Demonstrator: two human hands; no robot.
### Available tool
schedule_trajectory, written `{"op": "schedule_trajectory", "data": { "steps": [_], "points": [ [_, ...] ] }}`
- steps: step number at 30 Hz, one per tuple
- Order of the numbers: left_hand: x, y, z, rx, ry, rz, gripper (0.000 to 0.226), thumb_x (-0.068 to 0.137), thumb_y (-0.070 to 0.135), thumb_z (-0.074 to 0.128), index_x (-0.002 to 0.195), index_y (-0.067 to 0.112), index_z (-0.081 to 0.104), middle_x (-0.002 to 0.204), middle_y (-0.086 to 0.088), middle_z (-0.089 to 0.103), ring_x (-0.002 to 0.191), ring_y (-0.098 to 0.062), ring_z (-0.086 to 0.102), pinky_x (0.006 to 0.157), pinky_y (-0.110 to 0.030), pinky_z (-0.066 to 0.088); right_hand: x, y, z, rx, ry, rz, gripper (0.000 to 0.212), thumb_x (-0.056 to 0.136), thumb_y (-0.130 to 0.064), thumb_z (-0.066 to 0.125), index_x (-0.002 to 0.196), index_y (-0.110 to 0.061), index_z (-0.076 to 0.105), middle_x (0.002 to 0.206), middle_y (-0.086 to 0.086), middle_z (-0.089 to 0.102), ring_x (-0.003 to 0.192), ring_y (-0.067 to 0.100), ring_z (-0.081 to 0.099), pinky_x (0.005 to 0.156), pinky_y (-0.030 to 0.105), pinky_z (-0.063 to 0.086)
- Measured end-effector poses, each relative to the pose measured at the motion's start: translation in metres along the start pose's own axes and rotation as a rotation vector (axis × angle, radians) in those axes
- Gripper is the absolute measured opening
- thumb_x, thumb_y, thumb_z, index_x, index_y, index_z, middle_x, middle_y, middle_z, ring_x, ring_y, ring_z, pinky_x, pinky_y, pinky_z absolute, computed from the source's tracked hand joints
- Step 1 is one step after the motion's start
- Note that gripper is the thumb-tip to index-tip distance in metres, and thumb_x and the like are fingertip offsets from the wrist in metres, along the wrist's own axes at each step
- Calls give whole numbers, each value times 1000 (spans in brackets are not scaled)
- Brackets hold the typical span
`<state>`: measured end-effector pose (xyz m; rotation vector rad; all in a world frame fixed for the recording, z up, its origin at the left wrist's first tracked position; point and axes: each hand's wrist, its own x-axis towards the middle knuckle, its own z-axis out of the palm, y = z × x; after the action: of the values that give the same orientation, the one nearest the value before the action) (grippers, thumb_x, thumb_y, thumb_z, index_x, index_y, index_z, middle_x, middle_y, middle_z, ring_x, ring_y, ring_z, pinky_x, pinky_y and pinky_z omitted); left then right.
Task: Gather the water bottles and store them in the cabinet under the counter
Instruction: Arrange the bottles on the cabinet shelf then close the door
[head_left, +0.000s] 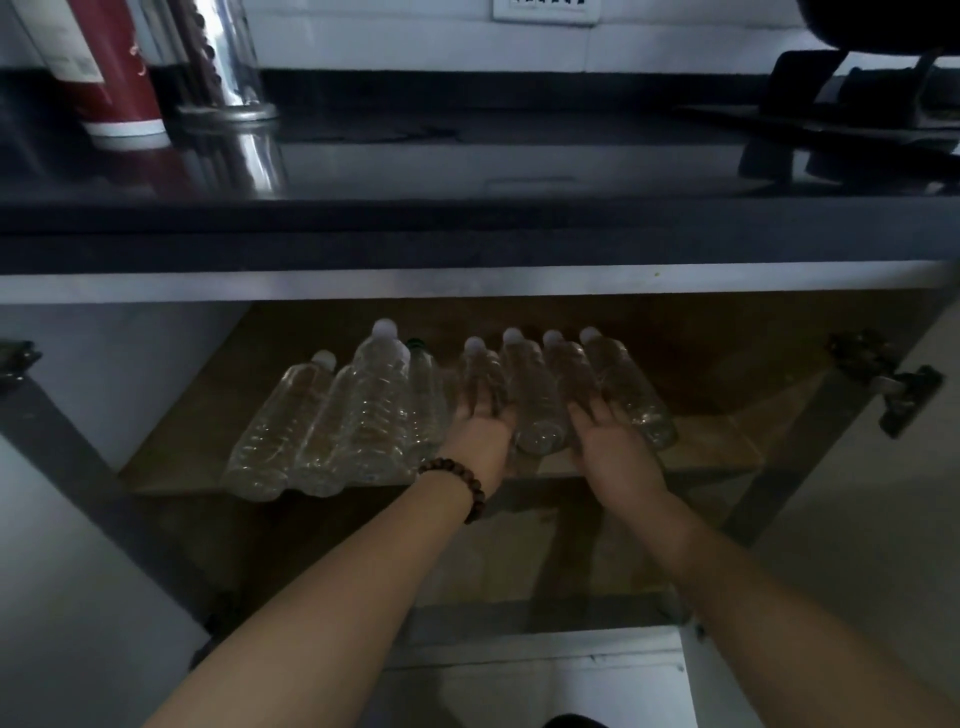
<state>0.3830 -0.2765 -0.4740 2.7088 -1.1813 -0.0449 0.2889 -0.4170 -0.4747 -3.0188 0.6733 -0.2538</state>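
Observation:
Several clear water bottles with white caps stand in a row on the wooden shelf (717, 452) of the open cabinet under the dark counter (467, 171). A tight group of bottles (332, 415) fills the left part. My left hand (480, 431), with a bead bracelet at the wrist, lies against the base of one bottle (480, 371). My right hand (613, 441) rests with spread fingers on the bases of two more bottles (628, 384). One bottle (535, 405) stands between my hands. Whether my fingers close around any bottle is unclear.
Both cabinet doors stand open, with a hinge (904, 395) on the right frame. On the counter are a red and white container (109, 67), a shiny metal holder (223, 67) and a dark stove part (852, 88) at the right. A lower shelf (519, 561) lies below.

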Motion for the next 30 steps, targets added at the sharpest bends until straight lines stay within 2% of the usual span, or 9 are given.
{"op": "schedule_trajectory", "data": {
  "steps": [3,6,10,14,16,19,23,27,30],
  "points": [
    [-7,-1,-10,19,32,28,81,87,36,67,152,25,19,161,-18,-2,148,-36,-3,120,-45,14,3,0,2,-24,-17,-19,66,93,-22,53,150,-28,21,160,3,16,144,28,19,118,43,23],
    [-33,-8,-35,-25,201,46,78,86,51,61,150,25,26,159,-8,21,147,-27,12,120,-46,13,2,-8,-5,55,-15,-30,66,91,-21,52,149,-27,23,159,6,18,144,29,19,118,45,19],
    [-76,-44,-65,-86,421,-141,53,93,45,49,141,22,41,145,-5,42,137,-24,34,116,-46,25,-10,-48,-27,254,83,-141,80,91,-22,54,154,-31,5,162,-3,0,148,23,2,120,44,16],
    [-103,-110,-71,-151,313,-391,53,94,39,49,143,26,36,150,-9,34,140,-30,27,117,-54,18,-23,-100,-37,423,-27,-294,77,91,-38,55,150,-42,5,161,-12,-5,148,18,-4,119,48,19],
    [-115,-138,-68,-173,221,-531,59,94,46,46,148,31,27,156,-13,23,142,-38,20,116,-57,17,-26,-126,-35,436,-124,-350,79,90,-53,53,149,-47,1,161,-9,-7,148,22,-5,118,51,17],
    [-123,-163,-59,-386,113,-660,62,93,59,41,149,40,22,159,-13,14,143,-41,16,113,-57,23,-27,-162,-23,329,-186,-395,96,79,-68,57,149,-47,-6,161,-2,-14,147,30,-6,116,54,13],
    [-124,-171,-57,-578,197,-688,63,92,62,43,148,37,29,155,-10,30,141,-33,27,110,-51,33,-21,-186,0,86,-91,-406,112,70,-77,58,150,-37,-8,160,16,-10,147,37,-3,116,53,-7],
    [-123,-174,-60,-725,269,-700,58,92,49,55,145,32,38,141,-7,49,126,-27,49,103,-47,44,-20,-199,7,19,-31,-385,116,69,-74,62,151,-29,-5,158,25,1,146,39,7,118,54,-5],
    [-125,-178,-63,-770,308,-706,54,91,37,61,141,27,45,137,-4,53,120,-24,53,101,-44,47,-26,-207,5,78,-31,-363,107,77,-58,66,153,-25,-2,157,27,1,146,40,9,119,48,-3]
  ]
}}
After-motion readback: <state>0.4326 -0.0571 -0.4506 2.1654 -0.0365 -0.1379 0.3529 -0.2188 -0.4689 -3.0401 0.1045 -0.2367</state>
